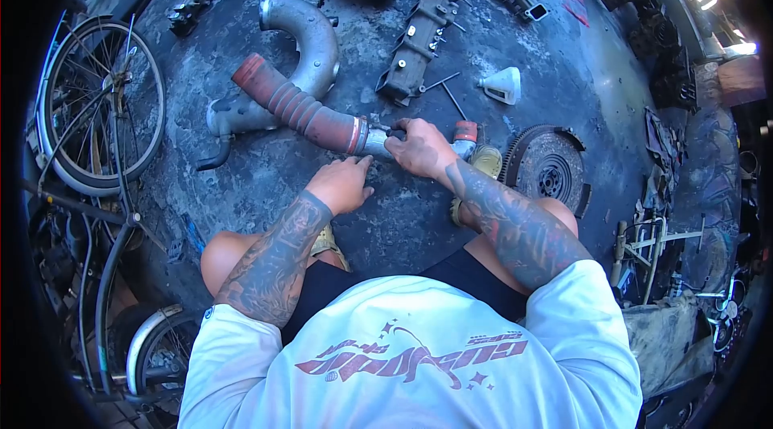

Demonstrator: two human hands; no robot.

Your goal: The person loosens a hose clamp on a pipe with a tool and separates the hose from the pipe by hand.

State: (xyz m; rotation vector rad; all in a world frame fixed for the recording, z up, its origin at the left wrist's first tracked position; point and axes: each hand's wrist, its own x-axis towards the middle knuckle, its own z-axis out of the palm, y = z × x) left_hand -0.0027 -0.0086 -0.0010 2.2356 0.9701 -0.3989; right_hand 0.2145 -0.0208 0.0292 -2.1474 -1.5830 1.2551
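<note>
So I've got this red ribbed hose (302, 111) down on the floor (386, 223) in front of my knees, joined to a short metal pipe (377, 141), with a clamp (359, 136) around the joint. My right hand (423, 149) is wrapped over the pipe. My left hand (340, 185) is half curled just below the joint, and honestly I can't tell if it's touching anything.

Handling-wise, I'd guess the hose is bendy along the ribs but firm enough to keep its shape, and the pipe is the stiff, heavier bit. Could be slick if there's oil on it, no way to know from here. Best hold is the bare pipe right beside the clamp, with the other hand on the smooth part of the hose just past the ribs. Grab the ribs and it'll probably flex on you.

Room: the hose lies across the big silver pipe (318, 50), so swinging that end could knock it. Over on my right there's a red cuff (465, 131) close to my shoe (487, 161), then the toothed rim of a round metal disc (551, 167); mind your knuckles there. The T-handle (451, 99) lies beyond my right hand. Easiest space is the bare floor between my feet.
</note>
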